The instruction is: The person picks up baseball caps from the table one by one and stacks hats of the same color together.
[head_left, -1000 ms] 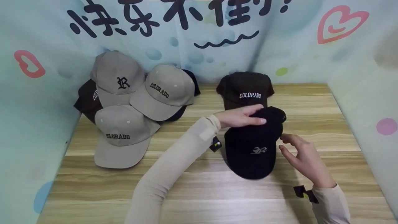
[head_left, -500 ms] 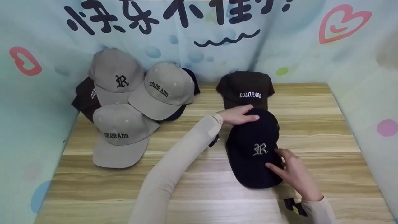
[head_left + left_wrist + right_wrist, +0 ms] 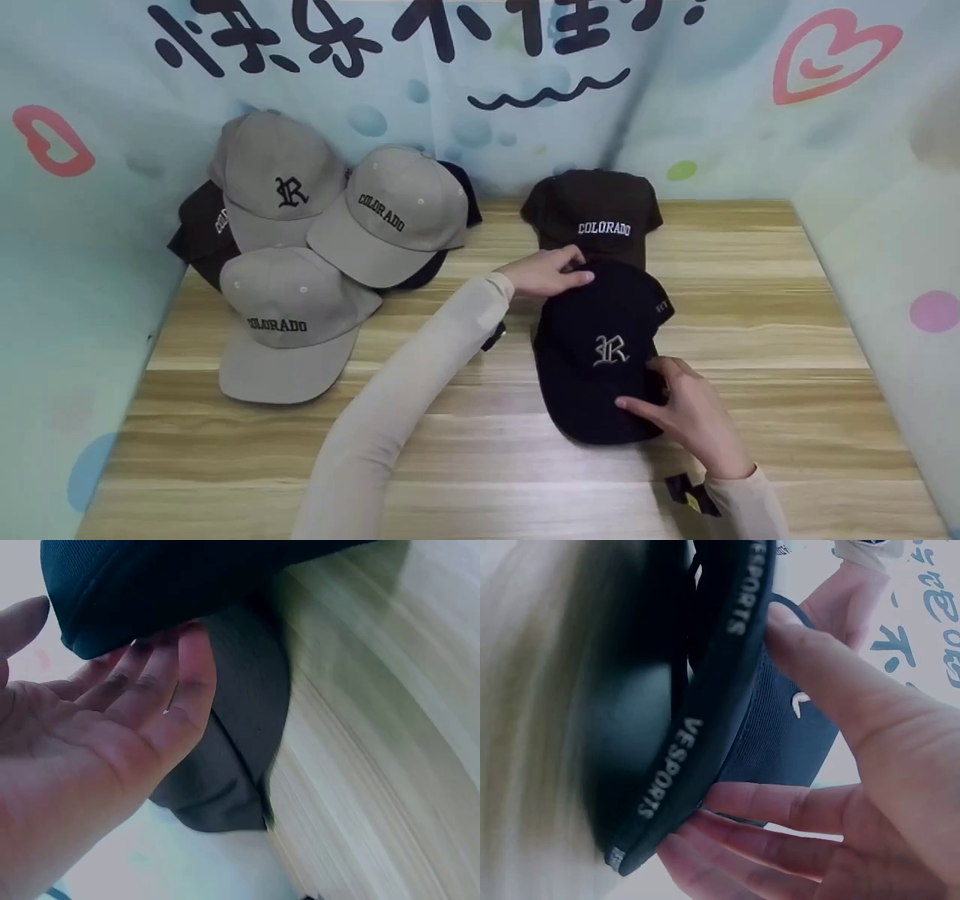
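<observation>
Navy cap (image 3: 592, 319): is partly hiding brown cap (image 3: 600, 195) from 6 o'clock.
Right hand (image 3: 697, 412): fingers are pinching its 4 o'clock edge, likely for steadying.
Left hand (image 3: 541, 272): fingers are lying loose at 11 o'clock, contact unclear.

Navy cap (image 3: 589, 375), silver R emblem (image 3: 612, 350), crown up

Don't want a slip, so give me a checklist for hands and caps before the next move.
Right hand gripping navy R cap: ok.
Left hand securely gripping it: cannot tell.
R logo facing the head camera: ok.
Brown cap behind unobstructed in head view: not ok, partly hidden.
Navy R cap apart from brown cap: cannot tell.
Three gray caps apart from both hands: ok.
</observation>
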### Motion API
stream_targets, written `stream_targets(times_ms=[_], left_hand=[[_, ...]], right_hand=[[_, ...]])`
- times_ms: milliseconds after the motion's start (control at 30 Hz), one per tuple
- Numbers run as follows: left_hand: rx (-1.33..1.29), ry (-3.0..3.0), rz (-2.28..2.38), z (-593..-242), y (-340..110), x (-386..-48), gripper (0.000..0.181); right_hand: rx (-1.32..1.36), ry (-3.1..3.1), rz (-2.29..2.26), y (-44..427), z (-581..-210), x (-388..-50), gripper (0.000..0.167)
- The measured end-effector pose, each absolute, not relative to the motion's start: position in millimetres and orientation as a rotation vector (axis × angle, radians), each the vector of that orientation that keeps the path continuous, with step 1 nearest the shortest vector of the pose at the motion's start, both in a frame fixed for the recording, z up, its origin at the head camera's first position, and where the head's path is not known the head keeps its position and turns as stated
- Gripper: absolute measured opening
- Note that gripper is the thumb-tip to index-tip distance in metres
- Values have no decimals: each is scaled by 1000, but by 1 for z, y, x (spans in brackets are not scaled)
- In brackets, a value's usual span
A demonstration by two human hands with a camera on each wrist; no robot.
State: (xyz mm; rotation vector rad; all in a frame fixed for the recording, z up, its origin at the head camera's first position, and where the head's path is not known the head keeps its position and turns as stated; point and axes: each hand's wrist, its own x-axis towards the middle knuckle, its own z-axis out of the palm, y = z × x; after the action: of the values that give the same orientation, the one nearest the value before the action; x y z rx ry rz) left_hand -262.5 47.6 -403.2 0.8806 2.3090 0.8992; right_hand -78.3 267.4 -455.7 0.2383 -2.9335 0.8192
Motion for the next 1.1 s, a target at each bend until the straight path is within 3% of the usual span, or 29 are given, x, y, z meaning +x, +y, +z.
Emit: stream_targets(times_ms=[367,867,1100], left_hand=[[875,2442,865,-400,9,-273,21],[833,2753,586,-398,-25,-311,25],[737,3025,36,-380,-45,-330,35]], right_hand=[[226,-3049,804,267,-441,-93,63],[157,-3070,880,263,-442,-94,63],[144,-3047,883,264,-447,-94,61]])
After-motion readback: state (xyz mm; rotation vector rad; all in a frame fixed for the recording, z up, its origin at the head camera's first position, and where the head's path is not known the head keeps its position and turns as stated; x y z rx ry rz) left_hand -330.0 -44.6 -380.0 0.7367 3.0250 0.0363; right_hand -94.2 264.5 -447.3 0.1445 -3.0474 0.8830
